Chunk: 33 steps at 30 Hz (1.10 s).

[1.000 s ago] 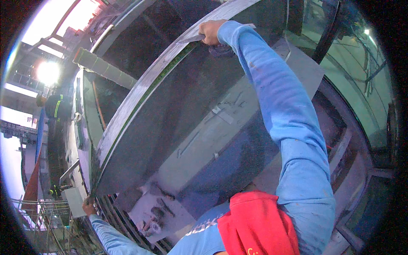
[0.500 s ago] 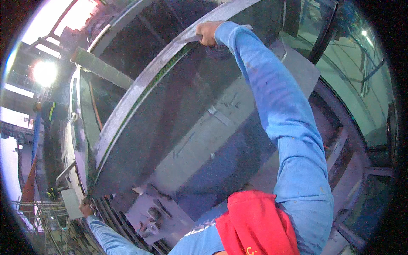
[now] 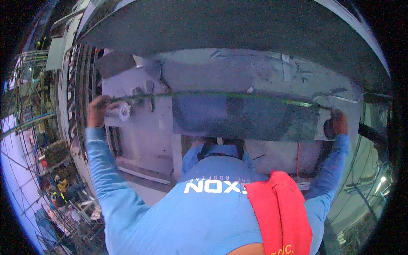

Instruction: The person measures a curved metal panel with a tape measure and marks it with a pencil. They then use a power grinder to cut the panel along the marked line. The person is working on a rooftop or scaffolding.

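My left hand [image 3: 98, 111] is closed on the left end of a long panel edge [image 3: 212, 94] with a green tint, which looks like glass. My right hand [image 3: 338, 121] grips its right end, with a dark object beside the fingers that I cannot make out. Near my left fingers is a silver round object [image 3: 124, 111]; whether I touch it is unclear. Below lie a grey board [image 3: 272, 68] with small tools and offcuts, and a dark blue rectangular surface [image 3: 204, 117]. A red cloth [image 3: 278, 204] hangs at my chest, over my blue top.
A large dark curved surface [image 3: 229, 25] spans the top. Scaffolding [image 3: 29, 114] runs down the far left, with people in high-visibility gear [image 3: 61, 187] farther off. Metal rails [image 3: 83, 76] stand at the left; glazing with dark frames [image 3: 367, 153] is at the right.
My view has swung down to my body. The panel edge, diagonal before, now runs across the picture. Both hands remain closed at its ends, my right one appearing much lower.
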### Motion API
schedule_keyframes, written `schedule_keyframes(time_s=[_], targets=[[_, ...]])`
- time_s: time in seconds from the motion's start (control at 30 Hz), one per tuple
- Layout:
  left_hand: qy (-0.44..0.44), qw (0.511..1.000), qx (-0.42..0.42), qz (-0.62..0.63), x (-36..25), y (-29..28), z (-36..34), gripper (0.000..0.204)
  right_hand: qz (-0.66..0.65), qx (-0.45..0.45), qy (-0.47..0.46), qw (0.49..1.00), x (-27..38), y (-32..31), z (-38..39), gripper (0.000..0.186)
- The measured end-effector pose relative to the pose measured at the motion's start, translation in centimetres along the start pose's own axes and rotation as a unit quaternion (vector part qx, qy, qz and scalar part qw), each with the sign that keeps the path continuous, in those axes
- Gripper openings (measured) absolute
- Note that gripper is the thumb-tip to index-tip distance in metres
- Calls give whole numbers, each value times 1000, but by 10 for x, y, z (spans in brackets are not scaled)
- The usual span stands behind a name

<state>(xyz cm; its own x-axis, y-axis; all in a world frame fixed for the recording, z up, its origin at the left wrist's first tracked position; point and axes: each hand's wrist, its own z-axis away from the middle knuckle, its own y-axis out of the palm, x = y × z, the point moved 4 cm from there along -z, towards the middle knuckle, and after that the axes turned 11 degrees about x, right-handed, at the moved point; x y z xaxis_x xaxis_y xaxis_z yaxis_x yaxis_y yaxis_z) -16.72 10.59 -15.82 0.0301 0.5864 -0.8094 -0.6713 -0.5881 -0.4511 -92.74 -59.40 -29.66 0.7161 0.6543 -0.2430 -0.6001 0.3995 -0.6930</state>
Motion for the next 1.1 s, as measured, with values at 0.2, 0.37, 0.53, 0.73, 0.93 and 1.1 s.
schedule_keyframes(time_s=[0.2, 0.37, 0.53, 0.73, 0.93, 1.1], targets=[[-9, 997, 69, -41, 170, 162, 28, 21, -109, 139, 134, 975, 20, 115, 31, 42], [18, 976, -14, -219, 207, 244, -24, 30, -115, 13, 176, 978, 12, 124, 68, 40], [-8, 941, -110, -319, 208, 280, -61, 26, -106, 67, 182, 975, 30, 92, 73, 45], [-53, 946, -205, -246, 203, 287, -60, 23, -152, 48, 190, 969, 74, 55, 83, 35], [-28, 922, -207, -326, 255, 284, -106, 46, -151, 28, 136, 979, 70, 67, 57, 39], [-3, 791, -422, -442, 259, 277, -105, 40, -135, 55, 113, 983, 39, 61, 33, 39]])
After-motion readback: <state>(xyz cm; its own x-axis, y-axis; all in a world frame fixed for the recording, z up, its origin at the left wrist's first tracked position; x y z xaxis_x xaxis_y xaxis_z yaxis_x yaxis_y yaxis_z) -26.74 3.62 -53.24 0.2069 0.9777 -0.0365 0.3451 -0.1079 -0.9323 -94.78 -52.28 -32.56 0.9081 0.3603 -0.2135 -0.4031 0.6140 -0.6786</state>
